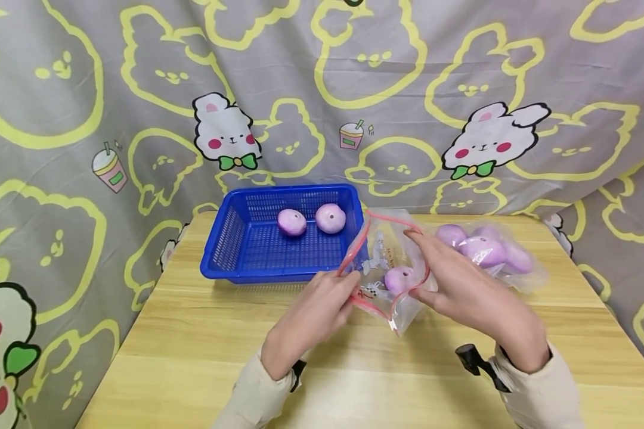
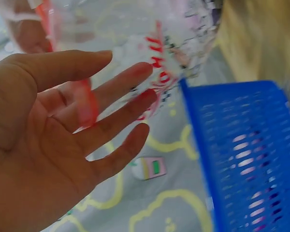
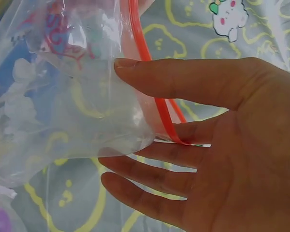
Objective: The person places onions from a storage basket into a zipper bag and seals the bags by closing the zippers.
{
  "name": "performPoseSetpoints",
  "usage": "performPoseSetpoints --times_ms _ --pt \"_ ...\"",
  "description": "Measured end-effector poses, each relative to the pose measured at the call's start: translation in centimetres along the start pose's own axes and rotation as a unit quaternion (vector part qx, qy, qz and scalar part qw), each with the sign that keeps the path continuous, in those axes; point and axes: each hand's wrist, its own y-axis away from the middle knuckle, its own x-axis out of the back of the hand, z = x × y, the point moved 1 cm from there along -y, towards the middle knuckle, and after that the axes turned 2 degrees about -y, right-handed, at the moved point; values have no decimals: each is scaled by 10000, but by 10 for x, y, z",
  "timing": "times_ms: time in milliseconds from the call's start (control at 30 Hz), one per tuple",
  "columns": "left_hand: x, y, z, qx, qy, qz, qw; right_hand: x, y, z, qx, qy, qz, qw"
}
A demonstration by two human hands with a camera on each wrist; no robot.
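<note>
A clear zip bag (image 1: 378,244) with red strips along its mouth gapes between my hands, above the table. One round pink-purple ball (image 1: 399,279) with a small dark dimple lies inside it. My left hand (image 1: 322,304) holds the left side of the mouth; in the left wrist view the red strip crosses its index finger. At the opposite side, my right hand (image 1: 461,286) holds the bag's edge between thumb and fingers, and the right wrist view shows the thumb (image 3: 174,79) against the plastic. Two similar balls, one on the left (image 1: 292,222) and one on the right (image 1: 330,218), sit in the blue basket (image 1: 281,277).
The basket stands behind my left hand, close to the bag. A filled clear bag (image 1: 531,280) of several pink-purple balls (image 1: 483,251) lies on the wooden table (image 1: 375,381) beyond my right hand. A patterned cloth (image 1: 300,71) hangs behind the table.
</note>
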Motion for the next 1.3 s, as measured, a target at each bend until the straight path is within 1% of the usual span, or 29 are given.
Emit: performPoseSetpoints --times_ms 100,200,267,333,400,467,600,700,800,933,1033,1100,1167,1200,1300 --pt "-12 -2 -3 -84 -48 87 9999 -2 -1 3 35 67 3 10000" --pt "-22 -4 -5 -86 -153 155 9997 -4 -4 6 15 30 -36 10000" --pt "-27 -5 -6 -53 -253 146 9996 -6 -5 8 -46 -36 -72 10000" --pt "-28 -4 -5 11 -419 97 9991 -8 -5 11 -115 -86 -98 9998" --pt "-25 -3 -2 87 -640 17 9979 -10 -5 13 -161 -108 -112 9997" --pt "-19 -1 2 151 -869 -67 9961 -12 -5 14 -192 -88 -113 9997" --pt "-3 2 13 176 -1069 -87 9941 -14 -5 13 -190 41 -65 9998" --pt "7 3 19 135 -1092 43 9939 -14 -6 12 -218 140 -60 9996" --pt "12 3 23 116 -1227 187 9922 -14 -7 11 -260 177 -72 9995" --pt "12 2 24 212 -1489 457 9876 -15 -6 11 -381 96 -26 9992" --pt "9 1 21 393 -1606 703 9837 -16 -6 10 -480 62 -22 9988" --pt "8 1 18 466 -1641 786 9822 -17 -6 10 -511 90 -39 9986" --pt "8 2 16 453 -1556 735 9840 -17 -6 9 -519 114 -65 9986" --pt "9 2 15 426 -1431 647 9867 -17 -6 8 -503 133 -71 9986" --pt "15 4 12 324 -765 434 9956 -18 -5 7 -421 165 -56 9990"
